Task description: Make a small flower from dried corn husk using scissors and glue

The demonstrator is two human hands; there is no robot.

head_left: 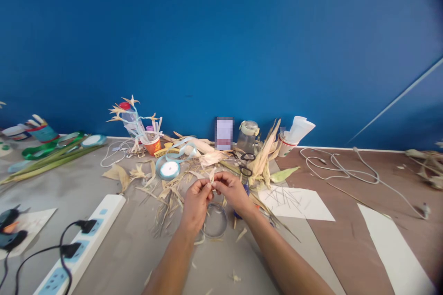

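Observation:
My left hand (196, 203) and my right hand (233, 190) meet at the middle of the table, fingertips pinched together. Between them a small pale strip of corn husk (212, 175) sticks up; its lower end is hidden by the fingers. Just below the hands lies a grey ring (216, 221), perhaps a roll of tape. Loose dried husk pieces (169, 203) are scattered to the left of my left hand. Behind the hands are a spool of light blue ribbon (170, 169), black-handled scissors (247, 164) and a heap of large husks (265, 156).
A white power strip (93, 235) with black plugs lies at the left front. Cups (151, 145) holding husk flowers and straws stand along the blue wall (221, 46). A lidded jar (248, 136) is behind. Thin stems lie on white paper (316, 205); white cables (346, 168) curl at right.

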